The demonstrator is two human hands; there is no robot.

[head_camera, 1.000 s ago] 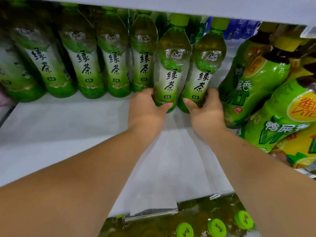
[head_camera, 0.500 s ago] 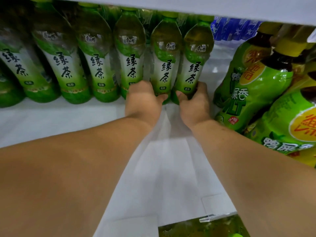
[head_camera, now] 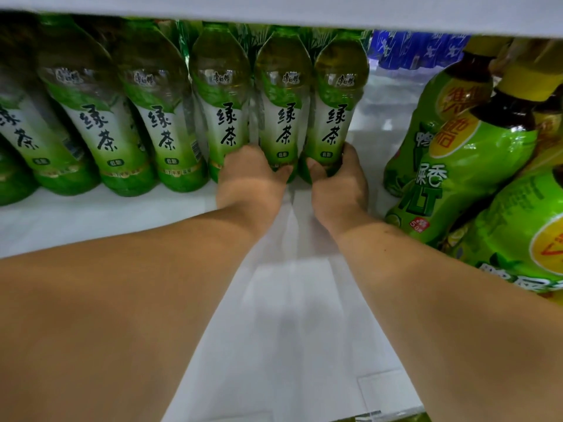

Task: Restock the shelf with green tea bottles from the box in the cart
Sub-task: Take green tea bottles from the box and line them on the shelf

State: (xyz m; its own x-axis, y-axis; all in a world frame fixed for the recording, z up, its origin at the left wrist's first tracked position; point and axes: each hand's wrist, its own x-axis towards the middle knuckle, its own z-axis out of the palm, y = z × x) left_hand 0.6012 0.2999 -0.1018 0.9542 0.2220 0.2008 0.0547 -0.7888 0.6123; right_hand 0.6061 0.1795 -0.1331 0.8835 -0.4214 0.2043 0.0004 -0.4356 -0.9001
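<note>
Both my arms reach deep into the white shelf [head_camera: 298, 315]. My left hand [head_camera: 251, 175] grips the base of one green tea bottle [head_camera: 281, 111], and my right hand [head_camera: 338, 178] grips the base of another green tea bottle [head_camera: 336, 108] just to its right. Both bottles stand upright at the right end of a row of matching green tea bottles [head_camera: 158, 123] with white-and-green labels. Their caps are hidden behind the upper shelf board [head_camera: 304, 10]. The box and cart are out of view.
Larger bright-green bottles with yellow labels [head_camera: 475, 166] crowd the right side, close to my right forearm. Blue-labelled bottles [head_camera: 417, 48] stand far back on the right. A bare gap of shelf lies between the held bottles and the right-hand stock.
Both hands have pushed the two bottles further back and a little left, into line with the row. The view has moved closer, and the bottles below the shelf edge have left the frame.
</note>
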